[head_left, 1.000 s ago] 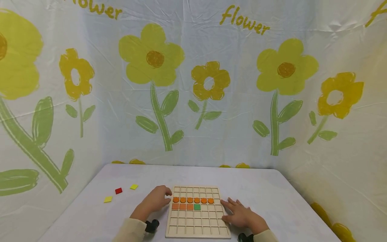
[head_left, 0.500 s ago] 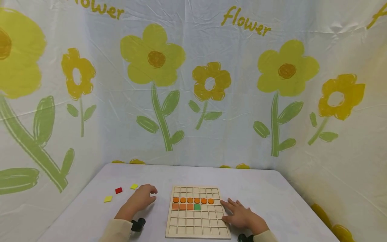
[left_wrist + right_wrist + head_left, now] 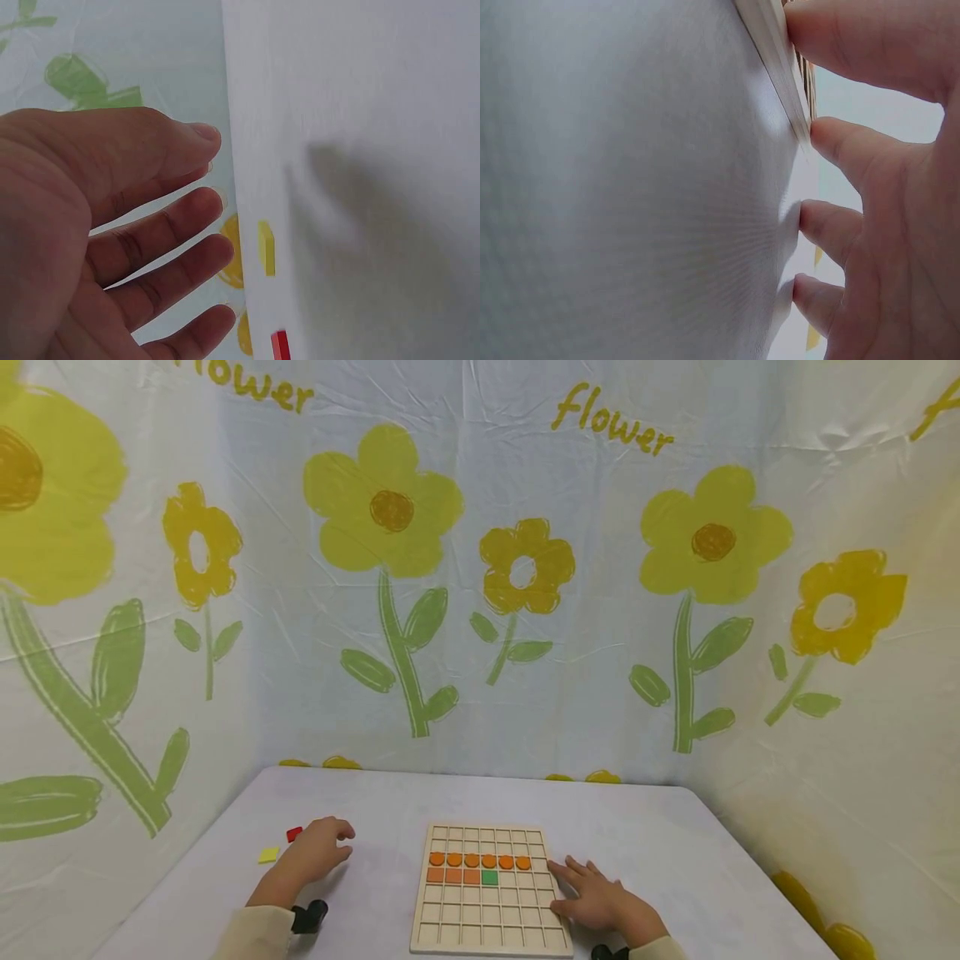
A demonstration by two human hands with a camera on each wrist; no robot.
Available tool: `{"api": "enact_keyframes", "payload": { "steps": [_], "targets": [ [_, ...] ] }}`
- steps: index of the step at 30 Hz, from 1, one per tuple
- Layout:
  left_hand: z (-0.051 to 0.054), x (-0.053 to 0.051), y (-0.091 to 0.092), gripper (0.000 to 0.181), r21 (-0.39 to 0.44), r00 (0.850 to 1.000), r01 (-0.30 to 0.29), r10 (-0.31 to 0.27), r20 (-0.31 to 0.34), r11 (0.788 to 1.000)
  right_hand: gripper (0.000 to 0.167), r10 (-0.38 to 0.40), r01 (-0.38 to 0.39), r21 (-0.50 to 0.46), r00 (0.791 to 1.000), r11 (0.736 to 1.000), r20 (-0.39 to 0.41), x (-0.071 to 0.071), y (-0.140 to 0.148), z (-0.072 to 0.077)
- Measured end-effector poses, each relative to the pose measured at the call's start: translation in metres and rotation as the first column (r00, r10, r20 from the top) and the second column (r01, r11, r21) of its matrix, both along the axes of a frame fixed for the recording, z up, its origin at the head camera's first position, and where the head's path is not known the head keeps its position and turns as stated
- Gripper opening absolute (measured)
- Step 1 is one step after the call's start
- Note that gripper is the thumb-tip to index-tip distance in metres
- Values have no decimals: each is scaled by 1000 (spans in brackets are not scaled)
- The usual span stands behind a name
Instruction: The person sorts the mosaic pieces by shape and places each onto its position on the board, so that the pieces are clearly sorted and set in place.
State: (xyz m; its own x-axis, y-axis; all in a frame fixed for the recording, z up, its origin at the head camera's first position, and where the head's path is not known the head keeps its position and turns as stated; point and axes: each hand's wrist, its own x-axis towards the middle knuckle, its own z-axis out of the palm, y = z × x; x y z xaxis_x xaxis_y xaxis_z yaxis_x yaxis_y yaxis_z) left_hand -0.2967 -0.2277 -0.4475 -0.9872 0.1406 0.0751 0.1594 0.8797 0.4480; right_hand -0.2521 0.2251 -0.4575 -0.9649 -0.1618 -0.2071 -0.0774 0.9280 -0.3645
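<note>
My left hand (image 3: pixel 311 852) hovers over the left of the table with relaxed, slightly bent fingers and nothing between them. Beside it lie a red square tile (image 3: pixel 294 834) and a yellow square tile (image 3: pixel 268 855). The left wrist view shows a yellow tile (image 3: pixel 267 249) below the fingertips. A wooden grid board (image 3: pixel 491 937) bears a row of several orange round discs (image 3: pixel 472 861). Under that row sit three orange square tiles (image 3: pixel 453 877) and a green square tile (image 3: pixel 490 878). My right hand (image 3: pixel 600 897), fingers spread, touches the board's right edge with thumb and index finger.
The white table (image 3: pixel 660 827) extends around the board on all sides. A white cloth (image 3: pixel 585 710) printed with yellow flowers hangs behind the table and along both sides. A dark wrist camera (image 3: pixel 310 917) sits at my left cuff.
My left hand has moved left from the board's left edge to the loose tiles, now covering the farther yellow tile in the head view. My right hand stays put.
</note>
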Motion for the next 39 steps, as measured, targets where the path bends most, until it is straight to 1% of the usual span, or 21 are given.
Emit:
{"api": "enact_keyframes", "payload": {
  "steps": [3, 5, 10, 13, 18, 21, 24, 27, 32, 34, 39],
  "targets": [
    [2, 2, -10, 19, -18, 1000, -2, 2, -21, 1000, 69, 3, -3, 6, 1000, 1000, -2, -1, 0, -1],
    [2, 3, -16, 20, -29, 1000, -16, 16, -18, 999, 69, 3, -3, 6, 1000, 1000, -1, -1, 0, -1],
    [6, 4, -29, 21, -50, 997, -67, 69, 32, 997, 69, 2, -2, 4, 1000, 1000, 3, 0, 0, 0],
    [7, 4, -38, 22, -50, 996, -82, 84, 43, 995, 70, 2, -2, 8, 1000, 1000, 5, 0, 0, 0],
    [5, 5, -55, 24, -44, 997, -77, 78, 20, 996, 69, -2, 2, 15, 1000, 1000, 11, -1, -1, 0],
    [4, 4, -63, 24, -60, 998, -59, 59, 3, 997, 69, -4, 4, 19, 1000, 1000, 12, -2, -1, -1],
    [4, 4, -70, 24, -60, 999, -43, 43, 3, 997, 69, -7, 7, 21, 1000, 1000, 11, -2, -1, -2],
    [3, 3, -76, 25, -46, 998, -58, 60, 32, 997, 69, -8, 8, 22, 1000, 1000, 10, -3, -1, -2],
    [1, 4, -83, 28, -52, 987, -115, 120, 105, 992, 70, -3, 3, 21, 1000, 1000, 10, -3, -1, -2],
    [1, 4, -85, 30, -68, 985, -120, 128, 119, 990, 70, 0, 0, 21, 1000, 1000, 10, -3, -1, -1],
    [1, 5, -90, 31, -118, 985, -105, 119, 123, 988, 70, 3, -3, 23, 1000, 1000, 7, -2, 0, 0]
  ]
}}
